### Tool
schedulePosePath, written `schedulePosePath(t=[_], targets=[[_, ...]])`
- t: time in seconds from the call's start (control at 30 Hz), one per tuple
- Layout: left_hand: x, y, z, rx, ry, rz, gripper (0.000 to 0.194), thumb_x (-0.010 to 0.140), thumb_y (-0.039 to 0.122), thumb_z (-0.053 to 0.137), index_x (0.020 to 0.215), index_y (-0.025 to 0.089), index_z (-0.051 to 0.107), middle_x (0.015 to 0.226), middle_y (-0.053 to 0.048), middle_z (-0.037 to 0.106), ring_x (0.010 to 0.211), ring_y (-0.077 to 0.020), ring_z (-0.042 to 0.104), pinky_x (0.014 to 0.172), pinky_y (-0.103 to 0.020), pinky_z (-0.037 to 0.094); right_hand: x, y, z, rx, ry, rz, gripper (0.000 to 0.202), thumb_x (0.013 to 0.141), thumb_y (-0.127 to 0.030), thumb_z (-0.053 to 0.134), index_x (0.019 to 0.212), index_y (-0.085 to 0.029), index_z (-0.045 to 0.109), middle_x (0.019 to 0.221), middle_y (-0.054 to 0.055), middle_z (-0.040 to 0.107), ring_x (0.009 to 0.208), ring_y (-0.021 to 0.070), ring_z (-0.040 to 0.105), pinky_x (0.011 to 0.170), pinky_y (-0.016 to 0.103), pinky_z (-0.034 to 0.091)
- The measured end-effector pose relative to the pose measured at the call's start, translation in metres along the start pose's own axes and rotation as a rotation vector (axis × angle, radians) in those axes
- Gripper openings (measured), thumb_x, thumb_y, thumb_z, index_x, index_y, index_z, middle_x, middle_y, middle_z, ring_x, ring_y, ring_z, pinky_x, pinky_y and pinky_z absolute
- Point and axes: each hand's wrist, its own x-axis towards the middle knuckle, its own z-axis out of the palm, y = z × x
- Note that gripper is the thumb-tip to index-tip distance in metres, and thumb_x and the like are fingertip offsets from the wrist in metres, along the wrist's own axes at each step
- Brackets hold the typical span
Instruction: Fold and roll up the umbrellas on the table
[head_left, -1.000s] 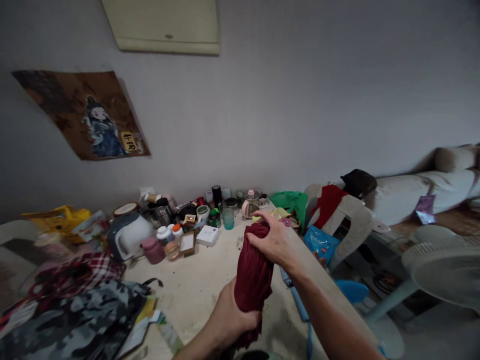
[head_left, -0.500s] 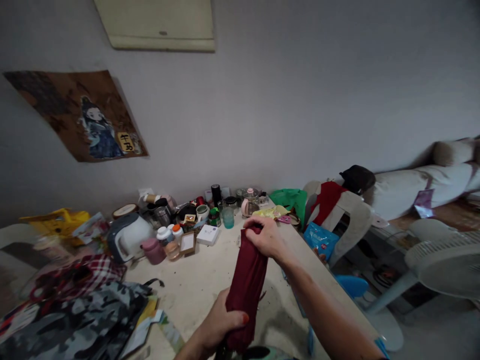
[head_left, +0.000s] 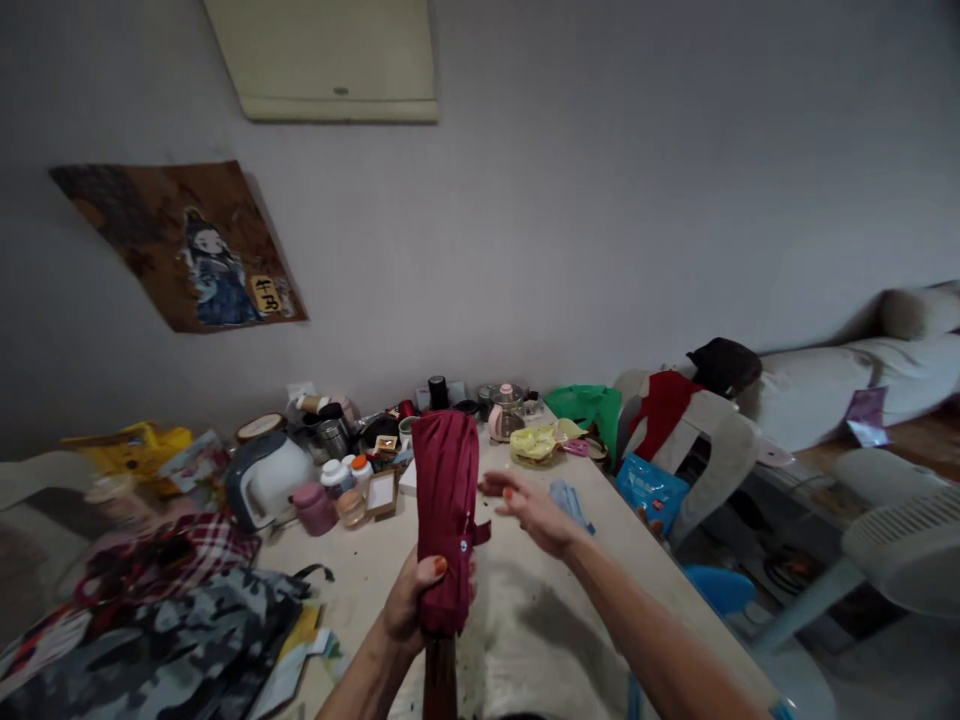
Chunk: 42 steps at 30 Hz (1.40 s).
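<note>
A folded dark red umbrella (head_left: pixel 445 490) stands nearly upright above the table, its dark handle pointing down toward me. My left hand (head_left: pixel 417 600) is wrapped round the lower part of its canopy, just above the handle. A short strap with a snap button (head_left: pixel 464 546) sticks out from the umbrella's right side. My right hand (head_left: pixel 532 510) is off the umbrella, just to its right, fingers apart and pointing at it, with nothing in them.
The white table (head_left: pixel 360 570) carries a kettle (head_left: pixel 266 475), a pink jar (head_left: pixel 311 508), bottles and a glass teapot (head_left: pixel 507 410) along the wall. A camouflage bag (head_left: pixel 180 640) lies at left. A chair (head_left: pixel 709 440) and a fan (head_left: pixel 907 550) stand at right.
My right hand has let go of the umbrella's top and moved down to its right side. The umbrella has risen, shifted left and turned, so its strap shows. My left hand keeps hold.
</note>
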Motion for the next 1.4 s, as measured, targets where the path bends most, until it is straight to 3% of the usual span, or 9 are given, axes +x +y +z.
schedulePosePath(t=[0.03, 0.13, 0.27, 0.5, 0.67, 0.8, 1.03, 1.27, 1.4], targets=[[0.0, -0.002, 0.0, -0.016, 0.011, -0.023, 0.05, 0.053, 0.038, 0.085, 0.09, 0.01, 0.067, 0.078, -0.007, 0.068, 0.061, -0.0146, 0.061, 0.058, -0.025, 0.049, -0.004, 0.012, 0.002, 0.039, -0.105, 0.014, 0.057, 0.074, -0.056, 0.072, 0.115, -0.018, 0.063, 0.118, 0.012, 0.062, 0.112, 0.0223, 0.055, 0.088, 0.034, 0.042], [-0.001, -0.006, 0.0, -0.04, 0.031, -0.055, 0.051, 0.052, 0.037, 0.086, 0.091, 0.01, 0.067, 0.078, -0.008, 0.07, 0.062, -0.0156, 0.063, 0.058, -0.026, 0.05, -0.015, 0.034, 0.007, 0.061, -0.207, 0.039, 0.053, 0.07, -0.059, 0.074, 0.094, -0.012, 0.069, 0.086, 0.007, 0.066, 0.076, 0.014, 0.057, 0.072, 0.027, 0.042], [0.0, -0.006, -0.001, -0.045, 0.021, -0.032, 0.047, 0.054, 0.037, 0.085, 0.088, 0.01, 0.067, 0.074, -0.008, 0.068, 0.059, -0.0158, 0.062, 0.054, -0.025, 0.048, -0.023, 0.03, 0.002, -0.014, -0.266, 0.094, 0.042, 0.068, -0.05, 0.079, 0.07, -0.009, 0.068, 0.062, 0.004, 0.062, 0.056, 0.0111, 0.051, 0.058, 0.025, 0.036], [-0.01, -0.017, -0.006, -0.073, 0.026, 0.02, 0.044, 0.059, 0.035, 0.083, 0.091, 0.011, 0.066, 0.075, -0.007, 0.065, 0.06, -0.014, 0.059, 0.054, -0.024, 0.045, -0.046, 0.0, 0.001, -0.269, -0.085, -0.013, 0.049, 0.082, -0.057, 0.063, 0.061, -0.013, 0.059, 0.062, 0.004, 0.06, 0.059, 0.0117, 0.052, 0.06, 0.025, 0.037], [-0.024, -0.025, -0.02, -0.094, 0.004, -0.018, 0.042, 0.065, 0.035, 0.082, 0.096, 0.011, 0.068, 0.084, -0.008, 0.065, 0.068, -0.0149, 0.061, 0.063, -0.027, 0.048, -0.058, 0.004, 0.014, -0.307, -0.086, -0.046, 0.045, 0.086, -0.053, 0.058, 0.065, -0.013, 0.061, 0.058, 0.002, 0.056, 0.056, 0.0109, 0.05, 0.056, 0.024, 0.036], [-0.031, -0.024, -0.021, -0.09, -0.036, -0.026, 0.045, 0.064, 0.039, 0.082, 0.096, 0.009, 0.069, 0.083, -0.008, 0.064, 0.068, -0.0143, 0.06, 0.062, -0.026, 0.047, -0.059, 0.009, 0.022, -0.273, -0.071, -0.069, 0.043, 0.089, -0.048, 0.057, 0.064, -0.013, 0.061, 0.061, 0.002, 0.058, 0.057, 0.0104, 0.049, 0.058, 0.023, 0.036], [-0.033, -0.024, -0.007, 0.026, 0.166, 0.056, 0.055, 0.061, 0.037, 0.083, 0.106, 0.013, 0.063, 0.081, -0.005, 0.065, 0.065, -0.0144, 0.059, 0.059, -0.025, 0.045, -0.062, 0.003, 0.036, -0.397, -0.023, -0.128, 0.042, 0.091, -0.046, 0.052, 0.067, -0.014, 0.062, 0.062, 0.002, 0.056, 0.057, 0.0103, 0.045, 0.055, 0.023, 0.033], [-0.032, -0.021, -0.002, 0.086, 0.209, 0.081, 0.05, 0.06, 0.039, 0.083, 0.096, 0.013, 0.062, 0.077, -0.004, 0.062, 0.062, -0.0129, 0.056, 0.056, -0.024, 0.043, -0.074, -0.003, 0.038, -0.63, -0.02, -0.162, 0.041, 0.094, -0.042, 0.046, 0.066, -0.015, 0.058, 0.063, 0.001, 0.054, 0.062, 0.0113, 0.048, 0.06, 0.023, 0.034], [-0.03, -0.018, 0.008, 0.151, 0.251, 0.077, 0.054, 0.055, 0.042, 0.084, 0.094, 0.012, 0.063, 0.074, -0.003, 0.061, 0.06, -0.0124, 0.053, 0.054, -0.023, 0.042, -0.075, -0.004, 0.041, -0.646, -0.014, -0.144, 0.04, 0.094, -0.042, 0.045, 0.066, -0.015, 0.057, 0.063, 0.001, 0.053, 0.062, 0.0118, 0.048, 0.061, 0.024, 0.035]])
